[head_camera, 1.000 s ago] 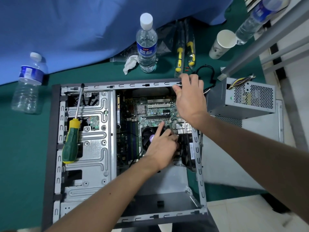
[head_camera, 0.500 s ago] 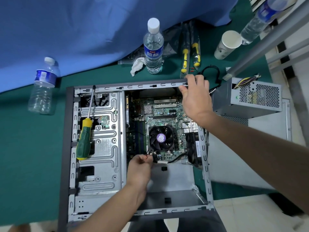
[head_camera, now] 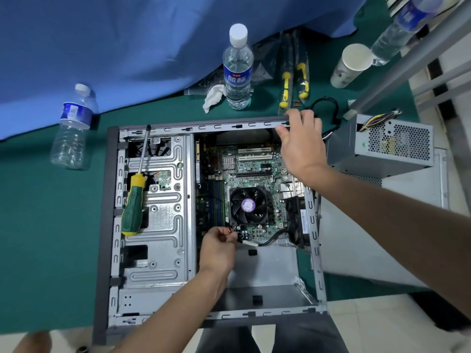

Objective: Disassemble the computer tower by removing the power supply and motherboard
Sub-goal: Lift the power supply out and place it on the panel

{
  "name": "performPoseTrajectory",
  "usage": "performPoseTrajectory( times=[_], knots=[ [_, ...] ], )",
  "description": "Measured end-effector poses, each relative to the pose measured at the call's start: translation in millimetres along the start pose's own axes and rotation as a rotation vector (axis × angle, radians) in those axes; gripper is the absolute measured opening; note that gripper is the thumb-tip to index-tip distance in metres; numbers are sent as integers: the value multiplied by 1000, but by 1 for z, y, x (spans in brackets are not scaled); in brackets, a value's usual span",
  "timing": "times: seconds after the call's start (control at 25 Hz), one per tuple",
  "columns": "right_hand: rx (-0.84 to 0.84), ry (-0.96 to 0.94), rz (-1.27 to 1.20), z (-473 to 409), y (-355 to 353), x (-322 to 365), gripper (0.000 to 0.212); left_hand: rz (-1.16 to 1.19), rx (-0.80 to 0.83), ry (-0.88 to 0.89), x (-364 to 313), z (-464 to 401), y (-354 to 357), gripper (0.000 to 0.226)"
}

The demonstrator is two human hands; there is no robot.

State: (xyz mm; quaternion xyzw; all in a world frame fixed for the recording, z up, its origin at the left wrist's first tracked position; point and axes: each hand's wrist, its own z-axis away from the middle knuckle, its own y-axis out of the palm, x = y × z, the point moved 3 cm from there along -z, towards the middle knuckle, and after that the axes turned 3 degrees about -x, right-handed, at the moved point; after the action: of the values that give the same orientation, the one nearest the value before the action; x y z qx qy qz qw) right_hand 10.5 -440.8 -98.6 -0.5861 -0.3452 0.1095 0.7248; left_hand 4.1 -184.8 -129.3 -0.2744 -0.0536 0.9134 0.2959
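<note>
Open grey metal computer tower case (head_camera: 153, 225) lay on its side on green-covered bench (head_camera: 38, 225), side panel off. Green motherboard (head_camera: 254, 169) sat inside, w/ black round CPU fan (head_camera: 248, 205) near its middle. Grey perforated metal power supply box (head_camera: 387, 146) stood outside the case, just beside its right wall, coloured wires showing at its top.

Left hand (head_camera: 218, 248) reached in at the board's near edge, fingers (head_camera: 224, 231) curled, pinching thin red/black wires (head_camera: 233, 231) just below the fan; black cable w/ white plug (head_camera: 265, 242) ran close beside. Right hand (head_camera: 300, 146) gripped the far top rail of the case at its right corner, thumb under, fingers over the edge.

Green-and-yellow-handled screwdriver (head_camera: 133, 207) rested on the silver drive-bay plate, shaft pointing toward the far rail.

On bench behind case: upright clear water bottle w/ blue label (head_camera: 238, 70), crumpled white tissue (head_camera: 212, 96), two yellow-and-black tools in plastic wrap (head_camera: 293, 72), white paper cup (head_camera: 350, 66). Second clear bottle (head_camera: 72, 128) stood left of case, third (head_camera: 400, 29) far right. Blue cloth (head_camera: 114, 47) covered the back.
</note>
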Motion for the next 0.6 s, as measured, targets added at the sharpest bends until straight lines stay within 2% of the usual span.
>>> performPoseTrajectory(
  times=[0.16, 0.24, 0.36, 0.44, 0.52, 0.6],
  knots=[
    [-8, -9, -5, 0, 0, 1, 39, -64, -47, 18, -3, 4, 0, 15],
    [-8, -11, -6, 0, -1, 1, 39, -195, 2, 75, -6, 9, -3, 18],
    [1, -12, -7, 0, -2, 1, 38, -521, 113, 295, -26, 22, -11, 25],
    [10, -12, -1, 1, -2, 2, 38, -673, 109, 480, -47, 29, -18, 25],
    [15, -8, 4, 1, -3, 2, 39, -733, -14, 692, -73, 34, -30, 23],
    [17, -5, 7, 1, -3, 3, 39, -838, -260, 936, -96, 34, -48, 21]
  ],
)
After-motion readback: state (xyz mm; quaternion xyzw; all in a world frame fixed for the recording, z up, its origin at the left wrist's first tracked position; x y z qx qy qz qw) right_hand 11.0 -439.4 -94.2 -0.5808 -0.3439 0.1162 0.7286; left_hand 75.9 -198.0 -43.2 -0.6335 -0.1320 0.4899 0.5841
